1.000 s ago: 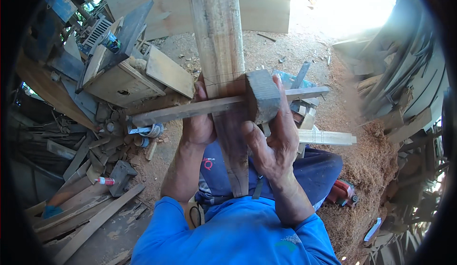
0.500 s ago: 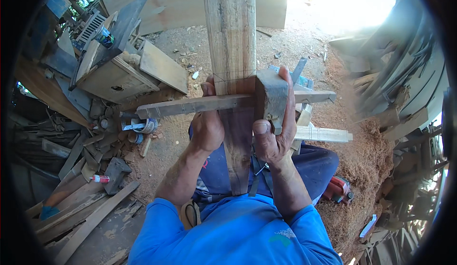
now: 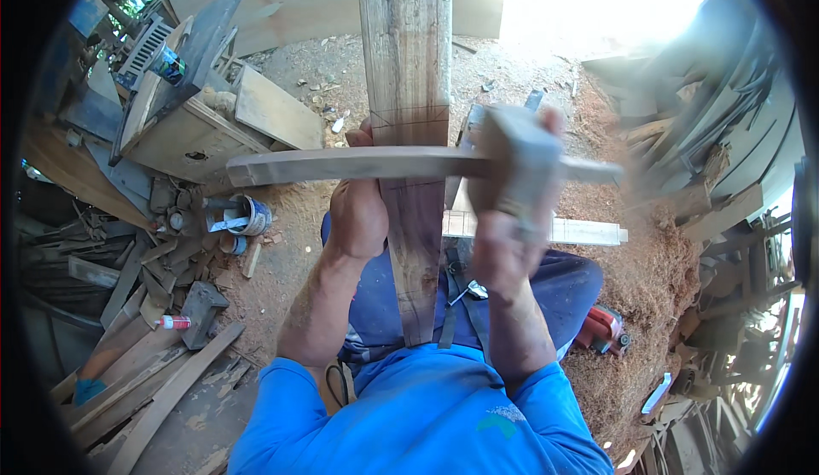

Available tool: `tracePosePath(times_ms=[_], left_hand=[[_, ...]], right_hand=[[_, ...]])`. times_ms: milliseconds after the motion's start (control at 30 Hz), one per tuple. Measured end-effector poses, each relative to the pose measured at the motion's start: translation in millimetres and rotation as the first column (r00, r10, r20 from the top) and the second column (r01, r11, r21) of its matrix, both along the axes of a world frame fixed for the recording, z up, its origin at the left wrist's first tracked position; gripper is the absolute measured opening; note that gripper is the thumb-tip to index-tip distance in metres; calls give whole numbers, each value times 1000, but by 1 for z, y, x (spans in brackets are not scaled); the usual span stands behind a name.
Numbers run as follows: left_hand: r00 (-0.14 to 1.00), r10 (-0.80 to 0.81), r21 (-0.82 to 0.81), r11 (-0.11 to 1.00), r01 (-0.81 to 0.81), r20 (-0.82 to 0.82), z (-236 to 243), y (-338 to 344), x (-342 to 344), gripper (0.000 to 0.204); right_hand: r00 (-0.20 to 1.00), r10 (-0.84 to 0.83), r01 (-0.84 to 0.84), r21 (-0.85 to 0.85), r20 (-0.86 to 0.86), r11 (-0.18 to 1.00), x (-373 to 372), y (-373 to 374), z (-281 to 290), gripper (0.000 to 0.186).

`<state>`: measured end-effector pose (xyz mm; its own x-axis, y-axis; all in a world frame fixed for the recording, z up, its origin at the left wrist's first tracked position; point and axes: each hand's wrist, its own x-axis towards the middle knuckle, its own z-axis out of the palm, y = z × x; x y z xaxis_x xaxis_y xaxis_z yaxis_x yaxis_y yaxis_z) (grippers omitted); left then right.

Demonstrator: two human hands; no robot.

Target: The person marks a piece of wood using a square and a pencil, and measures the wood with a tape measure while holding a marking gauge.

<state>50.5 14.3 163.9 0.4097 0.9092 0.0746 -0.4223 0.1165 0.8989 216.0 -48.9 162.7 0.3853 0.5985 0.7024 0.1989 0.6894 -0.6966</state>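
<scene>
A long wooden beam with pencil lines across it runs from my lap away from me. My left hand is wrapped round its left edge, the thumb showing beside the wood. In my right hand, blurred by motion, is a wooden marking gauge: a thick block on a long thin bar. The bar crosses above the beam from left to right, with marks along its near side. The block sits to the right of the beam, a gap between them. My right fingers are closed round the block, partly hidden behind it.
A pale marked piece of wood lies across behind my right wrist. A red power tool rests on the wood shavings at right. Left are a bucket, a wooden cabinet, a red-white bottle and scrap boards.
My right hand has moved the marking gauge to the right, and its block has come away from the beam's edge. My left hand keeps its hold on the beam.
</scene>
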Motion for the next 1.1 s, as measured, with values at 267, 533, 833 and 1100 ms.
tracePosePath(times_ms=[267,533,833,1100], left_hand=[[1000,10,91,996,-12,25,12,5,6,84],[994,-64,70,996,58,89,16,0,3,88],[991,-20,6,1000,19,129,19,-7,8,90],[990,54,-105,994,-40,133,5,0,0,94]], right_hand=[[998,45,-46,20,34,999,-11,-88,-97,107],[984,129,-124,-45,122,991,-20,-92,-108,100],[991,114,-103,-141,73,985,-19,-80,-96,111],[990,103,-114,-112,-95,987,-18,-48,-58,105]])
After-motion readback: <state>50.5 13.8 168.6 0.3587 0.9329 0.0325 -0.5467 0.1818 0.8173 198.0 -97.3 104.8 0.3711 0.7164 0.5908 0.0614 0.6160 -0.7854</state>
